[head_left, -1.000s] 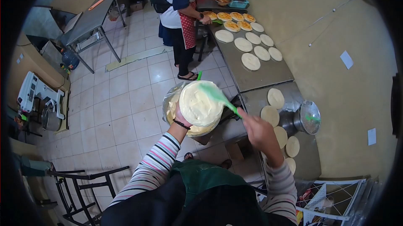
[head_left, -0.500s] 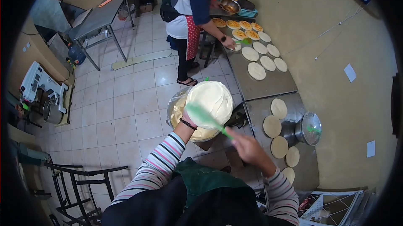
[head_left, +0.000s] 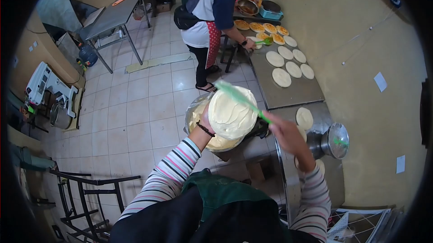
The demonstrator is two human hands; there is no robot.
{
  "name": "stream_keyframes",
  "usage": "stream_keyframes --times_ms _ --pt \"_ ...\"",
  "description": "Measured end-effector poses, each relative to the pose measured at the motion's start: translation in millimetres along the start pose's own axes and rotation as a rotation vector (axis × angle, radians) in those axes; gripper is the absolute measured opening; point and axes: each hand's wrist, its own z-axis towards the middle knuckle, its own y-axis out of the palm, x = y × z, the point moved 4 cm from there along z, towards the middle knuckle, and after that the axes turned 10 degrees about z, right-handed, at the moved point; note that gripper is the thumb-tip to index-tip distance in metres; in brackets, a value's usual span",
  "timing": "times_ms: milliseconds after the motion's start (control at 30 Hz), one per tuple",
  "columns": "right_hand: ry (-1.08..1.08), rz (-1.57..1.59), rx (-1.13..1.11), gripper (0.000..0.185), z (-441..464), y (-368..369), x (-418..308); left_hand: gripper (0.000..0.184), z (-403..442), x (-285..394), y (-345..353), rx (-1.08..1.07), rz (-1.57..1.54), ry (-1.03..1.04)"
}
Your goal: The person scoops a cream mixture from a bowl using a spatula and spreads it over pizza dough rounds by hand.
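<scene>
My left hand (head_left: pixel 205 119) supports a flat round cake layer (head_left: pixel 232 116) from below and at its left side; most of its fingers are hidden. Pale cream coats the top of the layer in wavy strokes. My right hand (head_left: pixel 287 134) is closed around the handle of a green spatula (head_left: pixel 238 96). The blade passes across the far edge of the creamed top, blurred by motion; whether it touches the cream I cannot tell. Beneath the layer stands a large bowl (head_left: pixel 189 113) of pale yellow cream, partly covered from view.
To the right, a metal table (head_left: pixel 288 96) carries several plain rounds (head_left: pixel 281 77) and a shiny metal vessel (head_left: pixel 337 141). A co-worker (head_left: pixel 203 22) works at its far end with a green utensil (head_left: pixel 267 41). A black metal frame (head_left: pixel 99 193) stands at lower left, a mixer (head_left: pixel 49 85) farther left.
The spatula has swept from the near left of the creamed top to its far edge. My right hand has moved right and slightly up. The camera view has shifted a little.
</scene>
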Motion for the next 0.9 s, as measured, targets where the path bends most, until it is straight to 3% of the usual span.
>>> stream_keyframes --times_ms 33,100,167,233,300,367,400,433,500,567,633,667,733,767,833,900 --pt "0.007 0.003 0.004 0.039 8.1 -3.8 0.6 0.05 1.3 -1.5 2.2 0.002 -0.001 -0.009" --pt "-0.183 -0.066 -0.106 0.037 16.7 -0.3 -8.0 0.051 2.3 -3.9 4.4 0.017 0.051 -0.078" --pt "-0.178 -0.067 -0.174 0.036 2.1 1.8 -22.1 0.052 -4.5 0.8 -3.6 -0.025 0.094 -0.049" --pt "-0.029 -0.19 -0.474 0.036 -13.6 6.6 -29.5 0.053 -10.2 12.5 7.0 0.003 0.171 0.012" --pt "-0.106 -0.076 -0.406 0.035 -11.7 5.3 -18.6 0.054 -15.8 17.2 7.0 0.042 0.357 0.087" --pt "-0.206 -0.11 -0.092 0.035 1.1 -7.6 -20.4 0.054 -12.7 12.8 -1.2 0.026 0.122 0.02" --pt "-0.25 -0.182 -0.019 0.037 6.3 -5.2 -28.4 0.056 -9.7 13.7 -5.2 0.123 0.169 0.039" --pt "-0.25 -0.184 -0.008 0.037 2.6 -6.4 -36.0 0.056 -7.4 14.6 -3.2 0.117 0.177 0.033" --pt "-0.145 -0.47 -0.189 0.037 -11.7 -2.7 -49.8 0.057 -6.1 25.8 1.6 0.083 0.161 0.168" --pt "-0.239 -0.532 -0.142 0.038 -32.3 -13.4 -50.6 0.055 -11.6 36.3 3.7 0.087 0.135 0.167" --pt "-0.063 -0.81 -0.035 0.04 -46.7 -34.9 -36.8 0.053 -15.1 42.0 8.6 -0.021 0.047 0.208" --pt "-0.063 -0.812 -0.037 0.04 -47.5 -35.6 -39.1 0.053 -13.6 43.7 0.8 0.075 0.091 0.257" --pt "-0.011 -0.794 0.217 0.04 -53.5 -42.5 -47.2 0.053 -9.6 39.0 0.4 0.069 0.059 0.28" --pt "0.002 -0.799 0.221 0.04 -55.5 -31.7 -49.7 0.053 -7.2 36.9 1.1 0.06 0.032 0.305" --pt "-0.228 -0.726 0.174 0.039 -54.9 3.2 -53.3 0.052 -1.2 33.2 7.2 0.06 0.052 0.299" --pt "-0.259 -0.683 0.191 0.038 -58.5 6.4 -44.3 0.051 -1.4 35.3 9.6 0.071 0.077 0.302"
